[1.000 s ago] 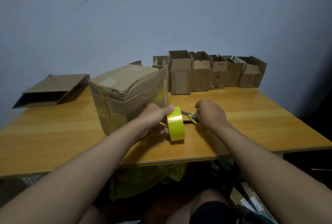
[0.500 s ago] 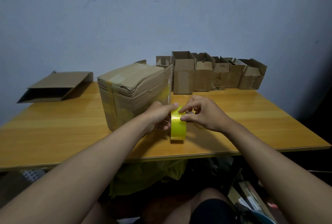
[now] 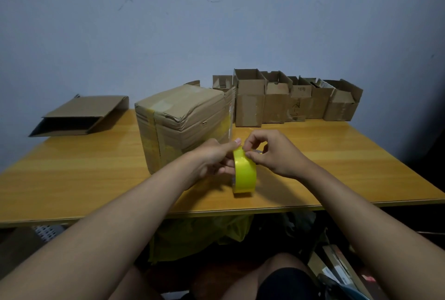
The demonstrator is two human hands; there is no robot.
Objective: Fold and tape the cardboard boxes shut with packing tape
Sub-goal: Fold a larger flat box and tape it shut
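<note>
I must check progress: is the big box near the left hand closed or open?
Closed. The big box has its top flaps folded flat, with tape strips across the top and down its side.

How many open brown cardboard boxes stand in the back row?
6, along the wall: leftmost box, partly behind the large taped cardboard box; tallest box; third box; fourth box; fifth box; rightmost box. Others may be hidden.

Tape roll left side hidden behind left hand; box lettering illegible.

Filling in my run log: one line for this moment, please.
step: finding tape end | left hand: holds tape roll | right hand: picks at roll | big box: taped
</note>
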